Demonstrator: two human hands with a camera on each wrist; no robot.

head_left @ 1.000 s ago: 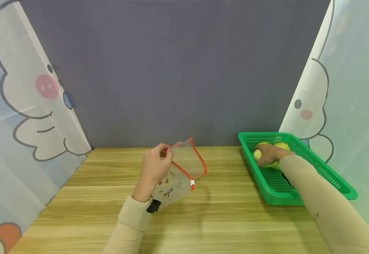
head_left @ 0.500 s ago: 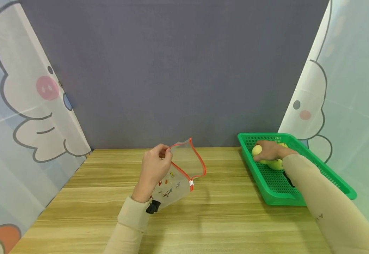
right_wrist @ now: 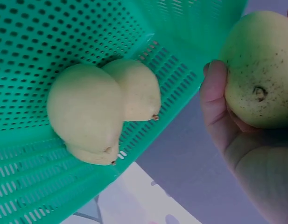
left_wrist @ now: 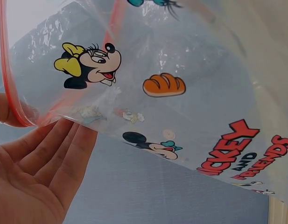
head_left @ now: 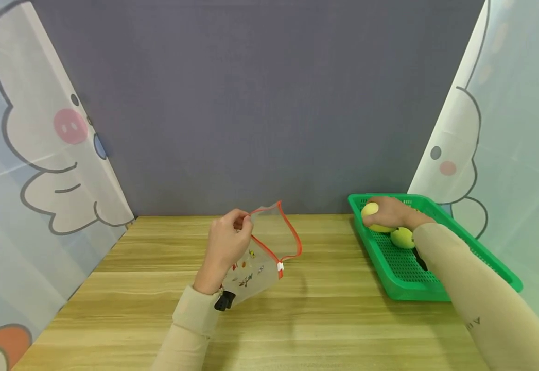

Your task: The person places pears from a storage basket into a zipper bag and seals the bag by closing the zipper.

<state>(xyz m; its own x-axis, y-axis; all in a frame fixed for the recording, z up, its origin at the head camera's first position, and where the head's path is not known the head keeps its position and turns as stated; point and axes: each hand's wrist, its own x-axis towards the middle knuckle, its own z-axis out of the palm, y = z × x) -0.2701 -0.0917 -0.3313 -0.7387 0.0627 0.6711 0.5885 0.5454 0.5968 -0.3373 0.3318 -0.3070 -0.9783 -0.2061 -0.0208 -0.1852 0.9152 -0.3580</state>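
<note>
My left hand (head_left: 225,245) pinches the rim of a clear zip bag (head_left: 264,281) with a red zip edge, a white slider and cartoon prints. The bag's mouth gapes, and its body hangs down behind the wrist. In the left wrist view the thumb and fingers (left_wrist: 71,158) lie at the red edge. Over the green basket, my right hand (head_left: 392,212) grips a yellow-green mango (head_left: 369,209); the right wrist view shows this speckled mango (right_wrist: 260,70) held clear of the basket wall. Several more mangoes (right_wrist: 83,107) lie clustered in the basket, partly hidden in the head view.
The green perforated basket (head_left: 377,257) stands at the right of the wooden table (head_left: 334,309). A dark grey panel (head_left: 269,113) rises behind, and pale curtains with cartoon prints hang on both sides. Black wrist gear (head_left: 225,300) sits on the left wrist.
My right hand has risen from among the mangoes, holding one, and shifted slightly left. More of the mangoes beneath it now shows. The left hand and bag stay in place.
</note>
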